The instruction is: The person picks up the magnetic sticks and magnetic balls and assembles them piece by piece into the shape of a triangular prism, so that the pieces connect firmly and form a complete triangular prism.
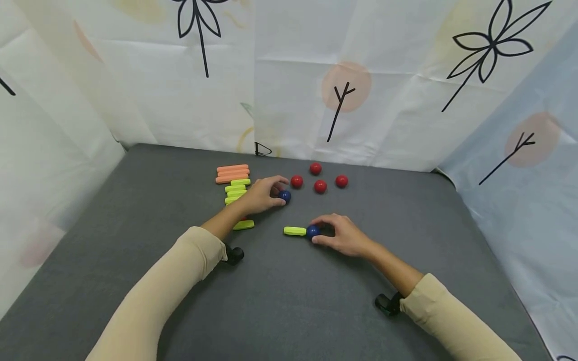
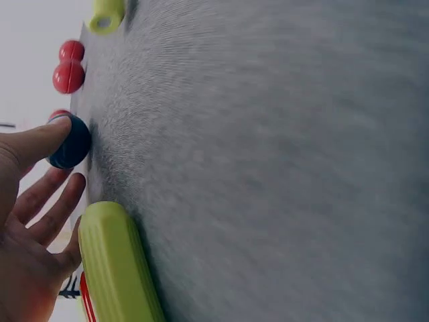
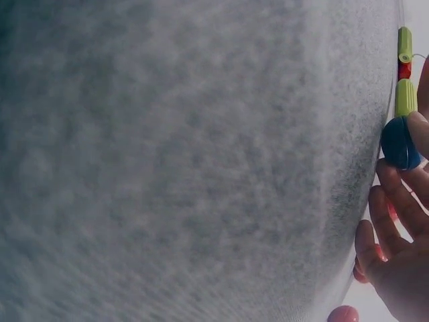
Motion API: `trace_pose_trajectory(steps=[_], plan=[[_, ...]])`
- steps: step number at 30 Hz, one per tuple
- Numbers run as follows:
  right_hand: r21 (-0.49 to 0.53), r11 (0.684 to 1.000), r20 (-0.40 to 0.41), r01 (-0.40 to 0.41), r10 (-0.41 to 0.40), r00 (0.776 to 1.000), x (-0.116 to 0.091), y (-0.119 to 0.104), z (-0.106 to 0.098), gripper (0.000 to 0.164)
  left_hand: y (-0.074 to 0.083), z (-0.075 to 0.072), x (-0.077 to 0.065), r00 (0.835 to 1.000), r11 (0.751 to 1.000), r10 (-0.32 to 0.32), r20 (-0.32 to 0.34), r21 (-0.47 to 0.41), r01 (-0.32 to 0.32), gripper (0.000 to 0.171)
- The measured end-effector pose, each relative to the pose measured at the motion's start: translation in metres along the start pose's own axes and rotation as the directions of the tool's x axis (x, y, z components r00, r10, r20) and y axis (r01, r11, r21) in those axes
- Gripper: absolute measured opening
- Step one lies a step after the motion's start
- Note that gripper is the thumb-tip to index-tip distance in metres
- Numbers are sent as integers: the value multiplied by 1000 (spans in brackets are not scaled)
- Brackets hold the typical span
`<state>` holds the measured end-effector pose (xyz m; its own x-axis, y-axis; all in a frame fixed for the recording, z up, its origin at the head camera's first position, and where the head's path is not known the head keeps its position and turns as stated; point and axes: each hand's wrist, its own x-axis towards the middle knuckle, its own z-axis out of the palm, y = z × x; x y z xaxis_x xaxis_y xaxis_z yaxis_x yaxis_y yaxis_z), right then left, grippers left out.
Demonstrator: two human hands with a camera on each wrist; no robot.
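My left hand [image 1: 262,194] pinches a dark blue ball [image 1: 284,196] between thumb and fingers; the left wrist view shows the thumb over this blue ball [image 2: 70,144], low at the table. My right hand [image 1: 345,236] holds a second blue ball [image 1: 313,230] at its fingertips. That ball sits at the right end of a short yellow-green ridged stick [image 1: 295,230] lying flat. In the right wrist view, the thumb and a finger are on the blue ball [image 3: 399,142], in line with the stick [image 3: 405,97].
Several red balls lie beyond the hands, one red ball [image 1: 320,186] nearest. Orange sticks [image 1: 232,173] lie side by side at the back left. Several yellow-green sticks [image 1: 235,188] form a column below them, partly hidden by my left forearm. A patterned cloth [image 1: 289,100] hangs behind the grey table [image 1: 289,311].
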<state>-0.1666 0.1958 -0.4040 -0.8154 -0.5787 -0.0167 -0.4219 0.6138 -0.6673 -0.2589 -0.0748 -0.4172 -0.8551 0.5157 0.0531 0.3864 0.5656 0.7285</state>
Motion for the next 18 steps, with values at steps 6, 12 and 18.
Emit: trace_pose_trajectory(steps=[6,12,18], plan=[[-16,999,-43,-32,31,999,1,0,-1,38,2,-2,-17,997,999,33,70,8,-34,50],[-24,997,-79,-68,66,995,1,3,-2,36,8,-3,-30,988,999,44,149,-1,-44,51],[-26,997,-94,-67,64,994,2,3,-2,35,13,-1,-39,979,997,76,187,-18,-74,51]])
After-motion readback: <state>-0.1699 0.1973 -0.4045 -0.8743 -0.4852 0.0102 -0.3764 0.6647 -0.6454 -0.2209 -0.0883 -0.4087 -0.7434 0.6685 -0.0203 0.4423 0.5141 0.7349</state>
